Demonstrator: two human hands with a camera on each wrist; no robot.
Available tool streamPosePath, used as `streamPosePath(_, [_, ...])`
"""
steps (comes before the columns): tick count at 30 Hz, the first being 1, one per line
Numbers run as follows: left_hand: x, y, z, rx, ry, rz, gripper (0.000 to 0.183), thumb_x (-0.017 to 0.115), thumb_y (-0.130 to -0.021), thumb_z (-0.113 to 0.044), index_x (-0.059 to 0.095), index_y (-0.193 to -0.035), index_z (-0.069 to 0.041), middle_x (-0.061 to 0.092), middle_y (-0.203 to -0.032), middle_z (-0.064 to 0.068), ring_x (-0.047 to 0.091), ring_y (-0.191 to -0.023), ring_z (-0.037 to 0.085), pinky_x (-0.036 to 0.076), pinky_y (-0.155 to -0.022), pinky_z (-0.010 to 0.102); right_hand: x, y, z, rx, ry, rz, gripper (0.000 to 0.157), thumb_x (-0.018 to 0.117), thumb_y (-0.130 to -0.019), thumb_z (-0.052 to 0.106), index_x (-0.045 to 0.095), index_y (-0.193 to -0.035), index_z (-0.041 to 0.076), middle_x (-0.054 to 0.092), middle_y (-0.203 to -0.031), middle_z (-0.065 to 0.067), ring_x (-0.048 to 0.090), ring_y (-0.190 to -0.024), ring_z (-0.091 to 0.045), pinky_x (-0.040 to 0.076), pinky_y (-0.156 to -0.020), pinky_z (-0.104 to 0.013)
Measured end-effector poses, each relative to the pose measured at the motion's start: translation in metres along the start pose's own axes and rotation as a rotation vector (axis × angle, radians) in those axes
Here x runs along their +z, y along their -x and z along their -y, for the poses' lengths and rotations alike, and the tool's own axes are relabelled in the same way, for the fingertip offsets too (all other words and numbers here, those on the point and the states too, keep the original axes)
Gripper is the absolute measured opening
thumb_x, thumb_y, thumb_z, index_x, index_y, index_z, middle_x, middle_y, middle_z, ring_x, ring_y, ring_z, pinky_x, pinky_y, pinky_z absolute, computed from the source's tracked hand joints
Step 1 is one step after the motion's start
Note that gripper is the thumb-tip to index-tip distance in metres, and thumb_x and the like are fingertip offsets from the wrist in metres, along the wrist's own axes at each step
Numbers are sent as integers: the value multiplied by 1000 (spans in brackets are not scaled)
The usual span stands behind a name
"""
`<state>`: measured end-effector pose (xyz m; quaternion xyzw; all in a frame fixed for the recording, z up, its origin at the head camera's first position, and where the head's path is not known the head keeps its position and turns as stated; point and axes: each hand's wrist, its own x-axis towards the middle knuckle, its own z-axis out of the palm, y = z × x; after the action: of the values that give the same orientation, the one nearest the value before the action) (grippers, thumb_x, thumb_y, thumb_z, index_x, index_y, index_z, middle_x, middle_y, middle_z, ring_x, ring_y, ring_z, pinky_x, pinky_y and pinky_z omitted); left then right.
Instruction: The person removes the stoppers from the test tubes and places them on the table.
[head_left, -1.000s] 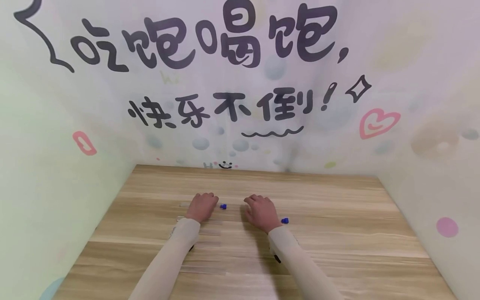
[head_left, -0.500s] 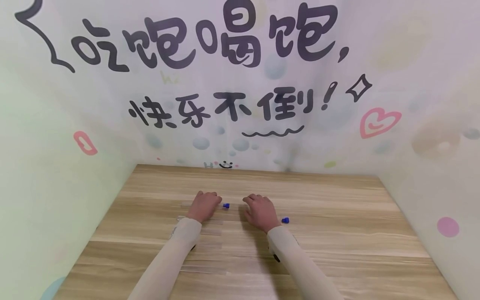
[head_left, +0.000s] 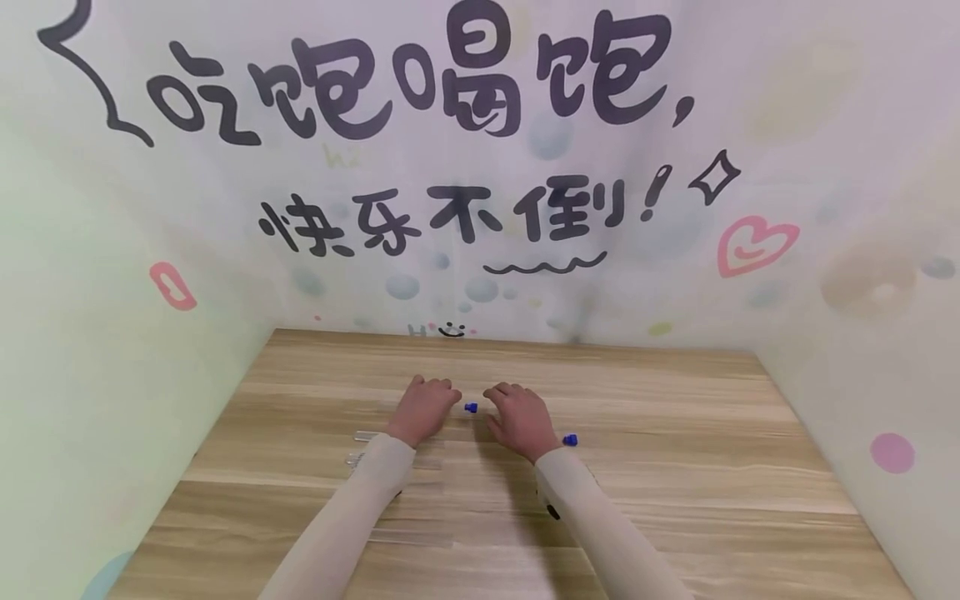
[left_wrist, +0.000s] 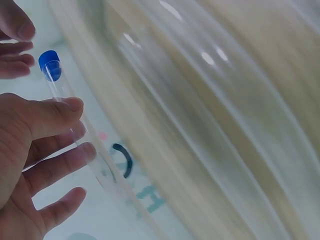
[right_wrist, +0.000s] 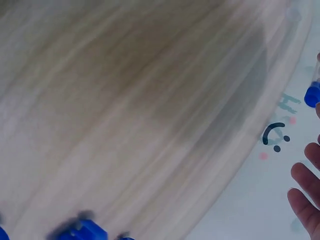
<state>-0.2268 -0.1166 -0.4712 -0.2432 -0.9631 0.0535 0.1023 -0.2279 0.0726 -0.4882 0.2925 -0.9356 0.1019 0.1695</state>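
My left hand (head_left: pixel 426 409) pinches a clear test tube (left_wrist: pixel 106 167) between thumb and fingers, in mid-air over the table. A blue stopper (left_wrist: pixel 50 62) closes the tube's end and points toward the right hand. My right hand (head_left: pixel 522 421) is beside that stopper with its fingers loosely bent. In the left wrist view, the right fingers (left_wrist: pixel 17 30) are a short gap away from the stopper. The right wrist view catches only some right fingers (right_wrist: pixel 306 180) at its edge, near the blue stopper (right_wrist: pixel 312 94).
Several clear tubes (head_left: pixel 411 537) lie on the wooden table (head_left: pixel 675 533) around the left forearm. Loose blue stoppers (right_wrist: pixel 82 232) lie by the right wrist, one blue stopper (head_left: pixel 571 440) showing in the head view. A printed wall (head_left: pixel 420 308) stands behind the table.
My left hand has moved right with the test tube, bringing its blue stopper close to the right hand. The right hand has barely moved.
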Motion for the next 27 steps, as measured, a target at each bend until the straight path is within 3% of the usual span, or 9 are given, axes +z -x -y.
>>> streamPosePath(6, [-12,-3,-12,37,-23,-60,14,71,-81,-7,72,-89,-19,67,-83,-1,64,-78,17,46,-67,35,-5,1,-1,-8,-16,-11,30,75,-80,22,68,-106,9,69,-101,-3,66,-90,-18,55,-78,-32])
streamPosePath(11, [-20,-6,-19,47,-19,-55,12,69,-84,-10,72,-91,-19,67,-85,-2,64,-80,15,47,-69,34,-9,3,-4,2,-43,-1,26,76,-80,21,69,-101,9,69,-96,-3,66,-87,-18,56,-75,-31])
streamPosePath(19, [-19,-9,-25,80,34,-56,8,67,-87,-12,73,-90,-17,64,-83,-2,61,-77,16,49,-66,36,-23,8,-5,4,-72,-1,16,76,-79,18,69,-90,10,68,-86,-2,64,-75,-14,54,-65,-29])
streamPosePath(27, [-24,-8,-30,108,47,-140,9,71,-83,-15,70,-92,-14,63,-85,-1,59,-76,15,48,-61,31,-29,12,-11,4,-95,-41,13,76,-80,18,68,-85,9,68,-82,-3,63,-71,-13,54,-62,-29])
